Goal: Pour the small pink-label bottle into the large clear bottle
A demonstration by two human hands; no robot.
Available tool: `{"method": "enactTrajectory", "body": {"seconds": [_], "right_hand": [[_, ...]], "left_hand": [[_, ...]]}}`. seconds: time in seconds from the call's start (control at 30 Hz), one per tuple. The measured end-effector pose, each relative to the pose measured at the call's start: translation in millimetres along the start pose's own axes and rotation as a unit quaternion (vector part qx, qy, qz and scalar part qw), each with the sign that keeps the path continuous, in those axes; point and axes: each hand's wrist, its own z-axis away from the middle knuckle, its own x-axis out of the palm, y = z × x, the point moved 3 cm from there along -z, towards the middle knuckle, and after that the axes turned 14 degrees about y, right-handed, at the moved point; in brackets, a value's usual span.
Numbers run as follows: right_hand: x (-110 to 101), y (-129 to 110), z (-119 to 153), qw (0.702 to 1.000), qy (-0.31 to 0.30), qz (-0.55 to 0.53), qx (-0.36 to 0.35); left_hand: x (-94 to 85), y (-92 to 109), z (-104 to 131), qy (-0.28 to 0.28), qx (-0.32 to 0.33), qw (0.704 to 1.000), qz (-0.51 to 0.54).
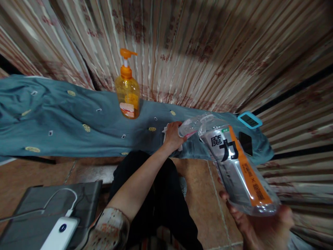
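Observation:
My right hand [260,222] is wrapped around the lower end of a clear plastic bottle [234,166] with an orange-and-silver label. The bottle is tilted, its base toward me and its upper end toward my left hand. Over the cloth, my left hand [173,137] closes on a clear plastic container [194,125], whose kind I cannot make out. That container meets or overlaps the upper end of the bottle; whether they touch is unclear. Something white and crumpled, like tissue [180,148], shows at the edges of my left hand.
A teal patterned cloth [65,121] covers the narrow table. On it stand an orange pump bottle [128,92], a dark phone-like slab [246,143] and a blue-framed digital timer [249,119]. Pleated curtains [166,52] hang behind. At lower left, a white power bank [61,232] with cable lies on a grey seat [85,198].

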Motion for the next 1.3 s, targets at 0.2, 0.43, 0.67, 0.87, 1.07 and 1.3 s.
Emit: {"method": "enactTrajectory", "body": {"seconds": [0.2, 0.43, 0.67, 0.87, 1.07, 1.3], "right_hand": [[-2.8, 0.5, -2.5, 0.999, -0.006, -0.015, 0.028], [-10.1, 8.6, -8.3, 0.999, -0.045, -0.015, 0.009], [-12.1, 12.2, -12.1, 0.999, -0.032, -0.034, 0.016], [-24.0, 16.3, -15.7, 0.998, -0.043, -0.042, 0.036], [-7.1, 13.7, -4.0, 0.996, 0.02, -0.055, 0.066], [21.5, 7.0, 18.7, 0.996, 0.063, -0.052, 0.034]], "left_hand": [[1.7, -2.3, -1.7, 0.002, 0.013, 1.0, -0.013], [-1.0, -0.7, -2.6, 0.007, 0.011, 1.0, -0.009], [2.1, -2.8, -1.1, 0.027, -0.017, 0.999, 0.014], [4.1, -0.1, -1.9, 0.02, -0.025, 0.999, 0.002], [3.5, 0.6, -2.8, 0.023, -0.019, 1.0, 0.004], [1.8, -1.4, -2.1, 0.028, -0.019, 0.999, 0.014]]}}
